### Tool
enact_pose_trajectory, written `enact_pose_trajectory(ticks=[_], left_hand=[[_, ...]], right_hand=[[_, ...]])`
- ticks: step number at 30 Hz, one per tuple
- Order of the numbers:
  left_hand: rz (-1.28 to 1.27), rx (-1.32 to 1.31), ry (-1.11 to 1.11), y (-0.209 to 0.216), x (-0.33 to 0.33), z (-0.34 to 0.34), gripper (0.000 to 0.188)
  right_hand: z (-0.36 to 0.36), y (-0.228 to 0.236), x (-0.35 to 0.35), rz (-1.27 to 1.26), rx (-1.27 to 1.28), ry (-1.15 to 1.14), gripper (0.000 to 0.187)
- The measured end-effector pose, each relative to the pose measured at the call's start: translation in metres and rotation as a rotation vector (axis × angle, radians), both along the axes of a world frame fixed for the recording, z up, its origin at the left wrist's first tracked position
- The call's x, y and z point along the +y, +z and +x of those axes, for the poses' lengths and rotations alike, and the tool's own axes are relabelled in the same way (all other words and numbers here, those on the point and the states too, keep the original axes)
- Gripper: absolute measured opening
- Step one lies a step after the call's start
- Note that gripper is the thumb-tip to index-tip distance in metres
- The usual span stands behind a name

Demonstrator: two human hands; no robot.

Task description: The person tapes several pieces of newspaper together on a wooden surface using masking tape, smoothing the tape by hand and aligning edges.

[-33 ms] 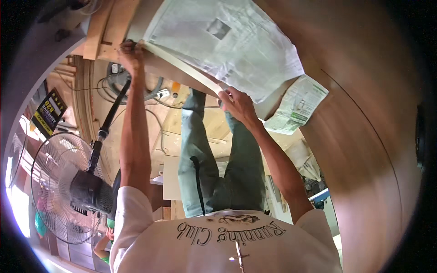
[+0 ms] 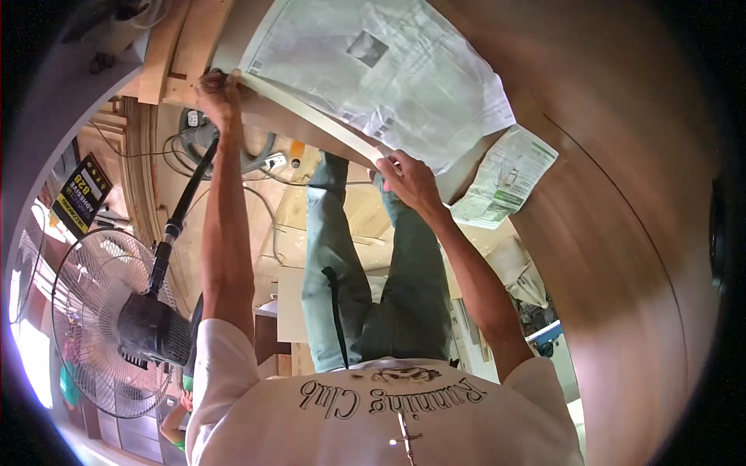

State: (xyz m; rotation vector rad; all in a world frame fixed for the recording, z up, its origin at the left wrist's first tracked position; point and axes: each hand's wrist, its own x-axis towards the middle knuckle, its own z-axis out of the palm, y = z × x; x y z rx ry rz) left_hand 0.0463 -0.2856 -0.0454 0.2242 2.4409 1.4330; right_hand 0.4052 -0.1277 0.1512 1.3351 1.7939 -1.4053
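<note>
A long, narrow pale strip [image 2: 311, 114] runs slantwise along the near edge of a large printed paper sheet [image 2: 435, 89]; whether it is tape or edging I cannot tell. At its far left end my left hand [image 2: 220, 99] is closed, fingers curled, with a small dark patch by the fingertips that is too unclear to name. My right hand [image 2: 409, 185] pinches the strip's nearer right end, thumb and fingers together. The sheet lies wrinkled over a brown panel surface, and beside my right hand a smaller green-and-white printed sheet [image 2: 509, 179] hangs over the edge.
A black pedestal fan [image 2: 155, 326] stands close to my left forearm. Behind it are a black-and-yellow package [image 2: 81, 194] and a coiled grey hose [image 2: 264, 155]. A power strip [image 2: 276, 161] with cables lies on the floor. Wooden boards [image 2: 183, 54] stand far left; part of another person shows lower left.
</note>
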Motion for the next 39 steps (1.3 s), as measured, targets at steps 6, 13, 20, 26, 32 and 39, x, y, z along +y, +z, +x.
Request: enact_pose_trajectory(ticks=[6, 13, 20, 26, 32, 39], left_hand=[[-0.211, 0.096, -0.057, 0.011, 0.015, -0.005, 0.036], [0.136, -0.067, 0.023, 0.006, -0.002, -0.023, 0.038], [-0.169, -0.032, -0.084, 0.010, 0.008, -0.018, 0.036], [-0.135, 0.030, -0.028, 0.010, 0.015, -0.005, 0.040], [-0.039, 0.098, 0.003, 0.008, -0.006, -0.019, 0.042], [-0.083, 0.070, 0.024, 0.020, 0.010, -0.002, 0.042]], right_hand=[[0.031, -0.019, 0.019, -0.024, -0.148, -0.020, 0.050], [0.020, -0.049, 0.012, 0.105, -0.196, 0.018, 0.050], [0.024, -0.074, 0.007, 0.117, -0.284, 0.233, 0.047], [0.025, -0.099, -0.004, 0.301, -0.319, 0.393, 0.047], [-0.008, -0.096, 0.000, 0.158, -0.314, 0.372, 0.047], [-0.009, -0.102, -0.003, 0.138, -0.374, 0.330, 0.039]])
